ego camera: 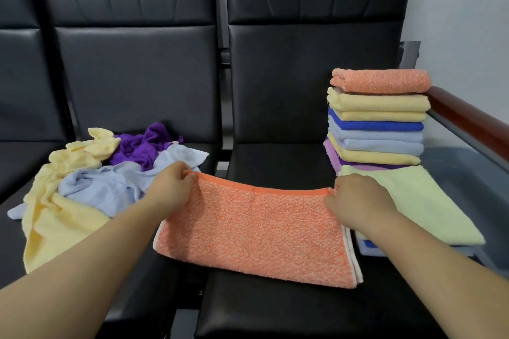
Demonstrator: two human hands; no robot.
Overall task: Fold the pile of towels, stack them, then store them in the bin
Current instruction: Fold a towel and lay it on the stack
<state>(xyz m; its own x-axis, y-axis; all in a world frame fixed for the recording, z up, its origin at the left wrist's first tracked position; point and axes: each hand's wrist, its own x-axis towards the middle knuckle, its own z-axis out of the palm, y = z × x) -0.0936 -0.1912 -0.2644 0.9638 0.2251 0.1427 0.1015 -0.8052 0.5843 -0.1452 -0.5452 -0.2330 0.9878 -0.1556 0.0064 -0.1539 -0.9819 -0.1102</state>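
Pinching, with left hand [172,187] and right hand [355,198], the far corners of the folded mottled orange terry towel [253,237] lying across the black padded seat [275,311]. Possibly creasing crookedly by letting the far hem sag; possibly brushing and tipping the tall stack of folded coloured towels [377,124] near the right hand.

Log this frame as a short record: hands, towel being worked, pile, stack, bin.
left hand: pinches far left corner of the orange towel
right hand: pinches its far right corner
orange towel: lies on the black seat, layered at right edge
unfolded pile: yellow, blue, purple towels, left seat
folded stack: right side, orange on top
bin: not in view
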